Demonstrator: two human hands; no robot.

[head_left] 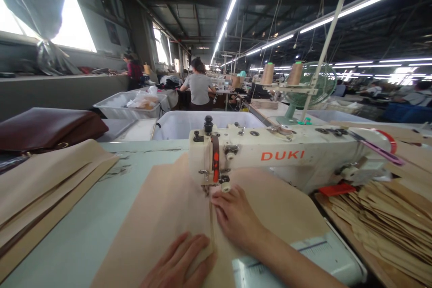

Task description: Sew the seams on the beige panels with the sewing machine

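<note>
A large beige sheet of leather-like material [158,207] lies flat under the needle end of a white sewing machine [249,155] marked DUKI. A narrow seam or folded edge [212,220] runs along it toward the presser foot [205,190]. My left hand [182,261] rests on the sheet near the front, fingers stretched out and flat. Close beside the presser foot, my right hand [236,220] has its fingers bent and together, gripping the sheet at the seam. What lies beneath those fingertips is hidden.
Stacked beige pieces [381,229] lie at the right, beside a red object [336,189]. More beige sheets [50,184] and a maroon bag [50,129] sit at the left. Behind the machine are a white bin [209,119], thread cones [267,73] and a green fan [313,83]. A person [198,85] works farther back.
</note>
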